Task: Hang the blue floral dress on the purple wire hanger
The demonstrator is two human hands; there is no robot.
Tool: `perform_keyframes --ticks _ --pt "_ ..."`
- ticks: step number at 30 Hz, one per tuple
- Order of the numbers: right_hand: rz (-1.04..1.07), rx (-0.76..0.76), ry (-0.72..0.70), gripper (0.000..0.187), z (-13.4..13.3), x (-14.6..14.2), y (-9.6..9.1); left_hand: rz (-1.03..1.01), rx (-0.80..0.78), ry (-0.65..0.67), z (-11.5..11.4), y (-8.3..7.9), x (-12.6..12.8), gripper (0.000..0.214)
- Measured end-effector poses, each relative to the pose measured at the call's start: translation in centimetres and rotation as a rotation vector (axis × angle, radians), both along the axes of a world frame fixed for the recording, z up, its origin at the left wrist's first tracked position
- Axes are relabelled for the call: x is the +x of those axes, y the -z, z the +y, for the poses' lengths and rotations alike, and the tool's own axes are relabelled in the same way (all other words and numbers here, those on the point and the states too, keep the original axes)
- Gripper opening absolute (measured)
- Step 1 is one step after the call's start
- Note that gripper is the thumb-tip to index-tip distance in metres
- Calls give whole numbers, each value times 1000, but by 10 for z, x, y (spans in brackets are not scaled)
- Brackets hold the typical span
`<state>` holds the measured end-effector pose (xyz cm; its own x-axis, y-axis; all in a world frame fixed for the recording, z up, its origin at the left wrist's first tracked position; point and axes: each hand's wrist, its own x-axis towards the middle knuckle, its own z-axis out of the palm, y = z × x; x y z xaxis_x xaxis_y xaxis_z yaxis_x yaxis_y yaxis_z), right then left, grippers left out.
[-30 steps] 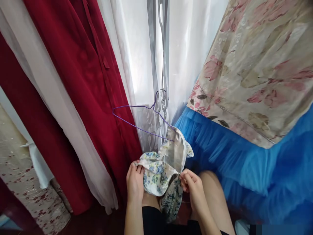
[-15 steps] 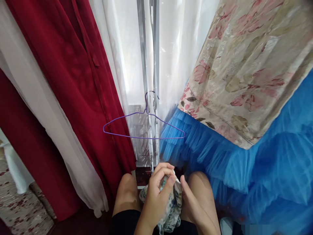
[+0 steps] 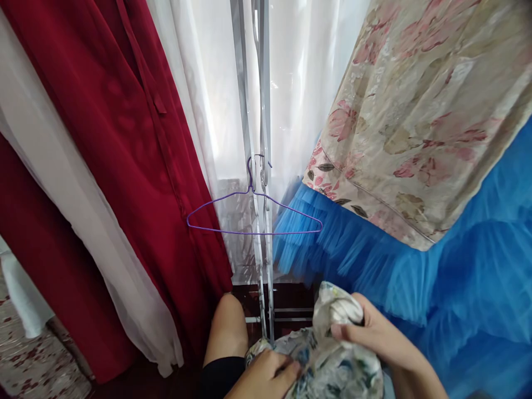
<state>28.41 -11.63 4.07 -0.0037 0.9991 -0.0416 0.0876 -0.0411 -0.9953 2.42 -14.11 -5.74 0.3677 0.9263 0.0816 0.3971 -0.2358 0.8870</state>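
Looks like you're in a dress shop or clothes room, can't tell which: red gown (image 3: 120, 138), floral dress (image 3: 415, 127), frilly blue skirt (image 3: 461, 299), plus a hanger (image 3: 254, 233) on a metal stand (image 3: 246, 100).

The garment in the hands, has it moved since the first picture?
Yes. Judged against the grey rack, the garment has moved down and to the right in the view, off the purple hanger.

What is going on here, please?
A person handles a floral garment above the lap. The right hand pinches a bunched part between thumb and fingers; the left hand touches it lower down, its grip unclear. The garment is apart from the purple hanger, which hangs on the grey stand. Red cloth hangs left, blue tulle right.
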Motion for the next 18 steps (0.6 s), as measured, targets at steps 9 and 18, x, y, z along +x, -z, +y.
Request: perform_keyframes --ticks 9,18 --pt "-56 432 -19 23 122 31 -53 174 423 -170 -2 -25 -49 20" --pt "-28 256 -218 24 232 -19 -111 -154 365 -280 4 -59 -11 26"
